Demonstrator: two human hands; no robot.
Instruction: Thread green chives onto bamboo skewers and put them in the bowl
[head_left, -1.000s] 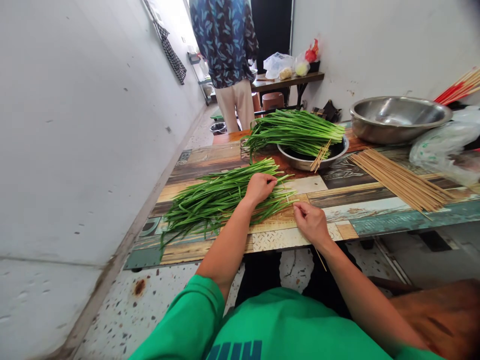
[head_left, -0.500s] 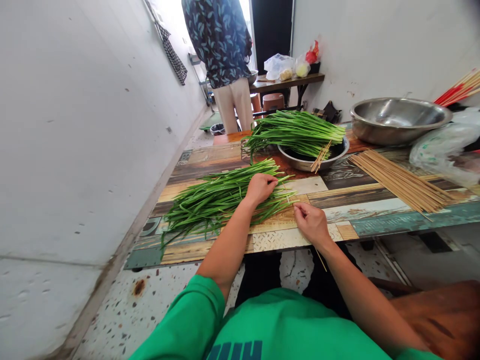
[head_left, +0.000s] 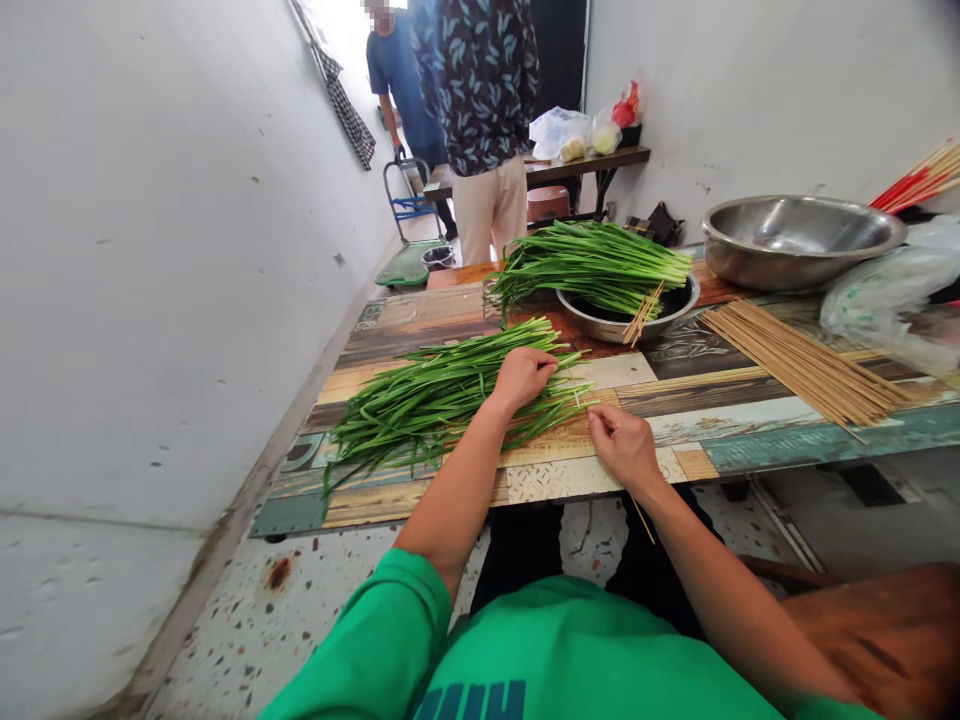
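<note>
Loose garlic chives [head_left: 420,400] lie in a spread heap on the patterned table [head_left: 630,370], pale stem ends toward the right. My left hand [head_left: 527,377] rests over these ends, its fingers pinched on chive stems. Just right of the heap, my right hand [head_left: 621,438] is closed around a thin bamboo skewer [head_left: 643,522], whose rear end sticks out below the palm. The skewer's front part is too fine to follow among the stems. Behind my hands, more chives [head_left: 600,262] lie across a metal bowl [head_left: 592,328], with several short skewers [head_left: 643,315] at their stem ends.
A pile of bamboo skewers [head_left: 806,360] lies at the right, before a large steel basin [head_left: 802,245] and a plastic bag [head_left: 892,300]. Beyond the table stand two people, one in a leaf-print shirt [head_left: 487,90], one by a hand truck [head_left: 409,215]. A wall [head_left: 150,250] runs along the left.
The person in the leaf-print shirt has shifted right, and a second person with a hand truck has come into sight behind. My hands and the chives look almost unmoved.
</note>
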